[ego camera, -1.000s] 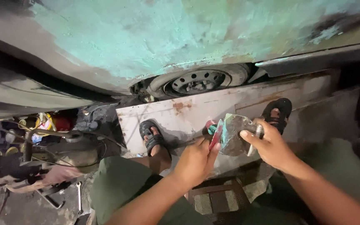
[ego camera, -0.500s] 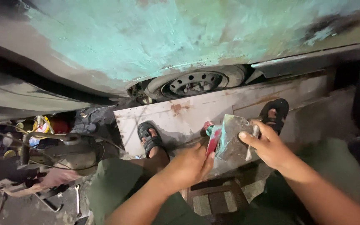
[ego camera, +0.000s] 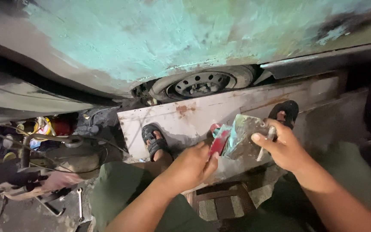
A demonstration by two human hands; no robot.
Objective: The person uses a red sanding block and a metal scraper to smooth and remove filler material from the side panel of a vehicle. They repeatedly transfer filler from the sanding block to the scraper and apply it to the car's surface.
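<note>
Grey, putty-smeared metal makes up the flat, roughly square plate held over the person's lap; the right hand curls around its edge, thumb pressed on the face. Beside it, touching, the left hand closes its fingers on a thin red spreader, its tip against the plate's smeared surface. Beyond, two black strapped sandals rest against a pale, rust-spotted sheet-metal panel. Above hangs a car body, sanded dull with patchy turquoise filler, over a steel wheel with round holes.
</note>
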